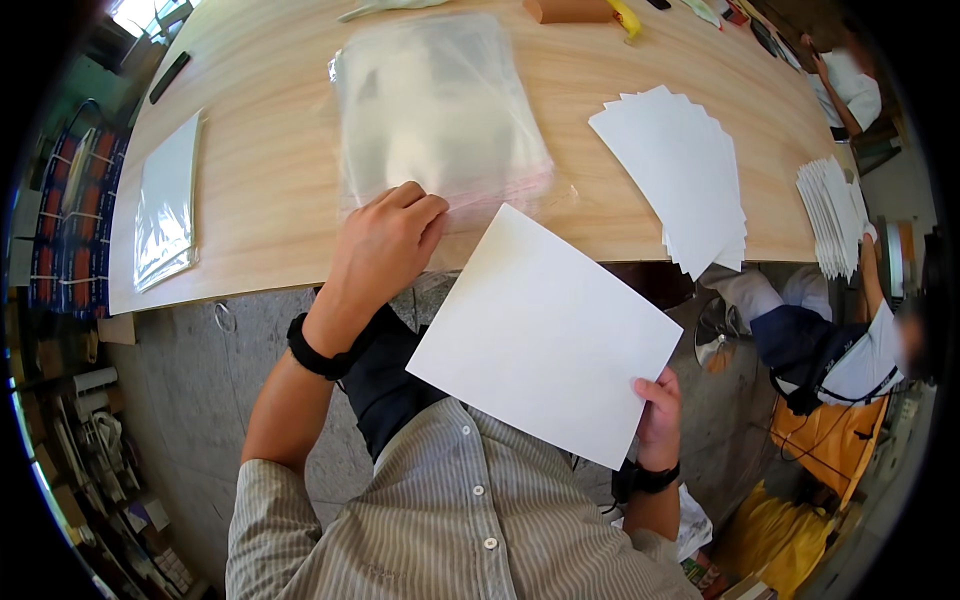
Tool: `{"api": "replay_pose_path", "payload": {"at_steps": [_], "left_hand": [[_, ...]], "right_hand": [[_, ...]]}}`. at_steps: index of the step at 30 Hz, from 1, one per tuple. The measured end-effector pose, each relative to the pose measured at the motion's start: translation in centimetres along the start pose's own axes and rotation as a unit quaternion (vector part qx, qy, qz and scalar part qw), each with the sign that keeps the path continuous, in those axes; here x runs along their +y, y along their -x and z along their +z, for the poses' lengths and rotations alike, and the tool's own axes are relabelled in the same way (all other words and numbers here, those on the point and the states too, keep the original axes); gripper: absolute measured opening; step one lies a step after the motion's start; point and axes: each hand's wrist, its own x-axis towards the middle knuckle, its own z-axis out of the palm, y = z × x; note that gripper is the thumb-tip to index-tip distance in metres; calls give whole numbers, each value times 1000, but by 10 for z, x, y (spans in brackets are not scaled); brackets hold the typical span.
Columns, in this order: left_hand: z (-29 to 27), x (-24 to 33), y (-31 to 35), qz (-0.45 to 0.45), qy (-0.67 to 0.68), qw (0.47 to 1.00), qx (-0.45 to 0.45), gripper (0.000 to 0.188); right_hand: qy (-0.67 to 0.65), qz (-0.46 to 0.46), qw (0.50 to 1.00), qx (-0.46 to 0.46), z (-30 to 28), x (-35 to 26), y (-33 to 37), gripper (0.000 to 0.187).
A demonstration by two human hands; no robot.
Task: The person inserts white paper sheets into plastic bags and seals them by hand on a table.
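A stack of clear plastic bags (440, 110) lies on the table in front of me, with a pinkish band along its near edge. My left hand (395, 228) is at the near left corner of that stack, its fingers curled and pinching the edge of a bag; the fingertips are partly hidden. In my right hand (658, 415) is a white sheet of stiff paper (545, 335), gripped by its lower right edge with the thumb on top. The sheet is tilted, in front of my body and below the table edge, apart from the bags.
Fanned white sheets (680, 170) lie right of the bags. A bagged white sheet (168, 205) lies at the left, near a black bar-shaped object (170, 78). A brown object (568, 10) and a yellow one (626, 20) sit at the back. Two people are at the right, one beside more white sheets (832, 215).
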Motion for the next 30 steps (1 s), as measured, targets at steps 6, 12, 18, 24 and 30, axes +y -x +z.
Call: {"api": "replay_pose_path", "payload": {"at_steps": [6,12,18,24,30], "left_hand": [[5,5,2,9,23,1000,-14,6],[3,3,8,-15,64,997,-44,9],[-1,7,11,-27,87,994,-63,12],[1,15,14,-13,75,995,-63,15],[5,23,15,30,47,997,-53,16]], "right_hand": [[-16,-2,999,37,-1,-2,-2,38],[-35,-23,997,59,9,-1,-1,38],[-38,-45,996,73,13,3,-2,39],[-50,-42,996,58,25,7,-6,39],[-56,-36,997,28,39,5,-13,37]]}}
